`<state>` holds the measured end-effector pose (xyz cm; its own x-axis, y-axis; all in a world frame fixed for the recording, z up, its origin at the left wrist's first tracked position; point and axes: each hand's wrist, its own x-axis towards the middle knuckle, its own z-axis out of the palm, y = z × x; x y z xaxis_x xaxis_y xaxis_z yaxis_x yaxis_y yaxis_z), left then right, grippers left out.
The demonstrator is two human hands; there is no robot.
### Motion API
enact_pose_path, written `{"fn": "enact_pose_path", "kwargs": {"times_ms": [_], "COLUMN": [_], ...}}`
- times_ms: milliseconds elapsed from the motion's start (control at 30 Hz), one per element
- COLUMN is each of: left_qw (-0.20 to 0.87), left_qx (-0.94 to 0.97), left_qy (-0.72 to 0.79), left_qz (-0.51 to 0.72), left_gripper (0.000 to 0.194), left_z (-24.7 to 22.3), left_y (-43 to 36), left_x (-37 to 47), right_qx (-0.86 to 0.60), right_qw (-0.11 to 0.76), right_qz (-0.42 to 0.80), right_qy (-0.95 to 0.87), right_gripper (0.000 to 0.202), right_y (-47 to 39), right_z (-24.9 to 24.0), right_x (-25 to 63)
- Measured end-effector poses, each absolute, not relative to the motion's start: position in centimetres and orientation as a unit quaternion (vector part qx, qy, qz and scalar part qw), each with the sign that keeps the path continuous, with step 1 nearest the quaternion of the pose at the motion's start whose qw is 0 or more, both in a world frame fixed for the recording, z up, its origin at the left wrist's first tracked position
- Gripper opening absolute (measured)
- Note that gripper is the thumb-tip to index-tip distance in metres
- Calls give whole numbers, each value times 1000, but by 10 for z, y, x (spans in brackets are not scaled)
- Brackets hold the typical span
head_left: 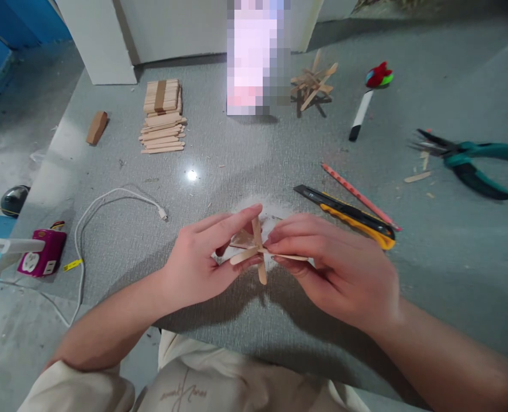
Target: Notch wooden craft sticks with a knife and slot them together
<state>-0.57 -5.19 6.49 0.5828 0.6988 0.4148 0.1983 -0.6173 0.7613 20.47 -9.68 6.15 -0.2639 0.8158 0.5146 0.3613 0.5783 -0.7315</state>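
Observation:
Between my two hands, above the table, is a cross of wooden craft sticks point(262, 273). My left hand point(206, 252) grips its left side, with the index fingertip at the top end of the upright stick and the thumb below the left arm. My right hand point(339, 260) pinches the right arm, its fingertips close to the joint where the sticks cross. Behind the cross, a whitish patch point(247, 209) lies on the table, partly hidden by my fingers. Just beyond my right hand lie a yellow and black utility knife point(348, 214) and a pink pencil point(357, 194).
Craft sticks lie in a banded bundle point(150, 94) and a loose pile point(163, 134). Assembled sticks point(316, 86), a white and black marker point(360, 117), a red toy point(380, 74) and green-handled pliers point(472, 163) lie further off. A white cable point(90, 209) and purple box point(51, 252) are left.

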Motion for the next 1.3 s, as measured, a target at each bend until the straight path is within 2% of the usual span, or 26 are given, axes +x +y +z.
{"fn": "enact_pose_path", "kwargs": {"times_ms": [333, 500, 700, 1300], "left_qw": [343, 377, 404, 419], "left_qx": [817, 805, 797, 779], "left_qy": [265, 238, 204, 215], "left_qz": [380, 390, 400, 413], "left_gripper": [54, 54, 65, 58], "left_z": [61, 61, 60, 58], "left_y": [-52, -50, -46, -48], "left_x": [-6, -4, -2, -2], "right_qx": [-366, -361, -359, -367], "right_qw": [452, 462, 449, 442], "right_qz": [244, 238, 219, 200], "right_qy": [-776, -774, -789, -794], "right_gripper": [31, 29, 32, 27], "right_y": [-97, -97, -97, -97], "right_z": [62, 62, 64, 63], "right_x": [206, 206, 207, 209]}}
